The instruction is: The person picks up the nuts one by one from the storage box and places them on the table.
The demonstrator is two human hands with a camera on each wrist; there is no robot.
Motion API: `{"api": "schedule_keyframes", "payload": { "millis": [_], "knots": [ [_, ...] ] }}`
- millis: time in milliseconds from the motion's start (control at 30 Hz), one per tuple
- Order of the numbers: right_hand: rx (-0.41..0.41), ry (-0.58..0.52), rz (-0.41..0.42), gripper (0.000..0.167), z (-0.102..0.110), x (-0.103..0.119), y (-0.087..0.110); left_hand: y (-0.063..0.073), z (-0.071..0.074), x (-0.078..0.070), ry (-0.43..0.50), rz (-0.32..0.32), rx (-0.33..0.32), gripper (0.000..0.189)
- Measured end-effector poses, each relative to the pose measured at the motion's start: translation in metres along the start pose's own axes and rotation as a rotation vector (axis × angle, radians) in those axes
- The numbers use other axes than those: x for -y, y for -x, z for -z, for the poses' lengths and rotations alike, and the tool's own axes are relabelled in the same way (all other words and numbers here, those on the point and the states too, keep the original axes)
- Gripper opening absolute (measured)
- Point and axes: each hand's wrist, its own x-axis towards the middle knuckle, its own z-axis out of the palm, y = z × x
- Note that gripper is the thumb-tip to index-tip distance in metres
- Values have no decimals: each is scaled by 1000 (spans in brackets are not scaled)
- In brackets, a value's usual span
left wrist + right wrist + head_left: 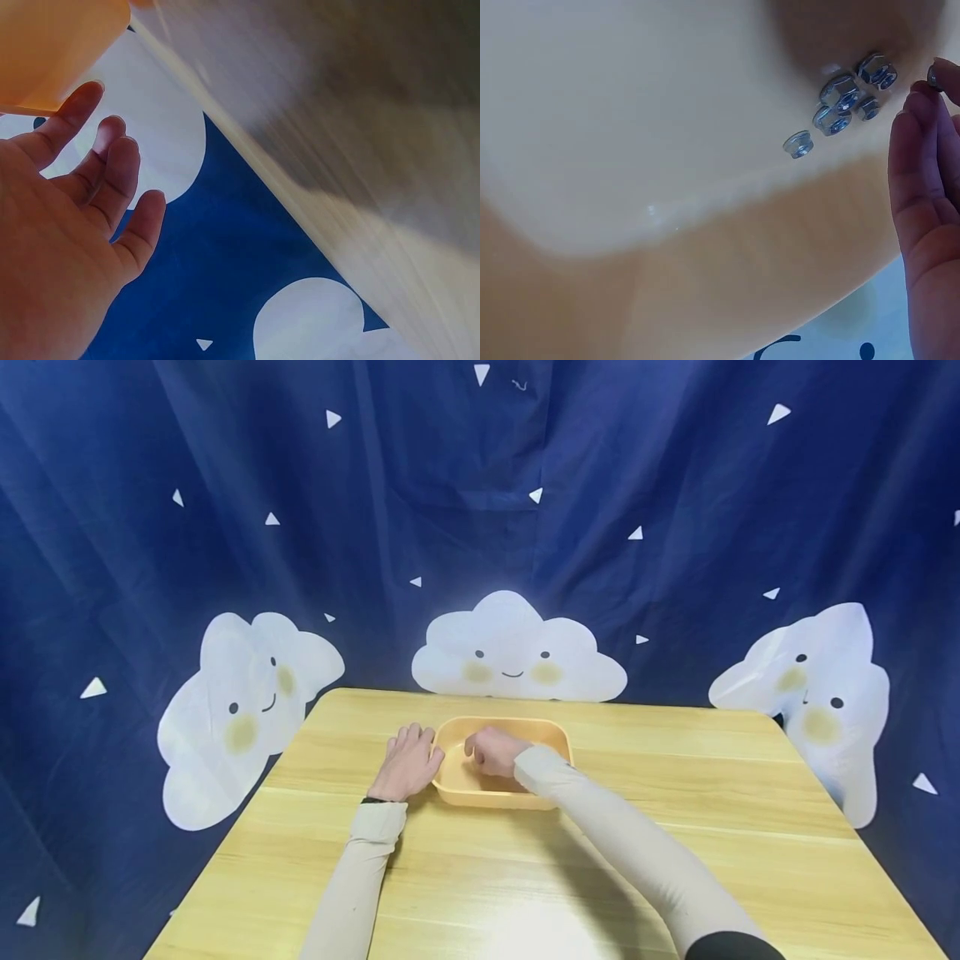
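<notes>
My right hand (497,752) reaches down into a shallow orange plastic tray (502,802). In the right wrist view, the thumb and fingertips of that hand (934,157) pinch a small metal nut (933,78), mostly hidden by the fingers. Several silver flange nuts (840,93) of differing sizes lie grouped on the tray floor close to those fingertips; one smaller nut (799,144) sits a little apart. At the tray's left end, my left hand (408,766) touches the outside of the rim. Its fingers (120,176) are spread and slightly bent in the left wrist view.
A light wooden table (300,860) carries the tray near its far edge. Behind it hangs a dark blue curtain (465,460) printed with white clouds (517,652) and small triangles. My right forearm (637,852) crosses over the tray's near right corner.
</notes>
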Motion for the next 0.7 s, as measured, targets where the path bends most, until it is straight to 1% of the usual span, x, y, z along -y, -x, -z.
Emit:
{"api": "schedule_keyframes", "payload": {
  "millis": [133, 267, 433, 700],
  "knots": [
    [-5, -22, -19, 19, 0, -3, 0, 0, 0, 0, 8, -2, 1, 24],
    [-5, -54, -49, 23, 0, -4, 0, 0, 0, 0, 12, -1, 6, 24],
    [-3, -76, -53, 23, 0, -5, 0, 0, 0, 0, 9, 0, 3, 25],
    [-27, -92, -36, 22, 0, -7, 2, 0, 0, 0, 5, -1, 3, 25]
  ]
}}
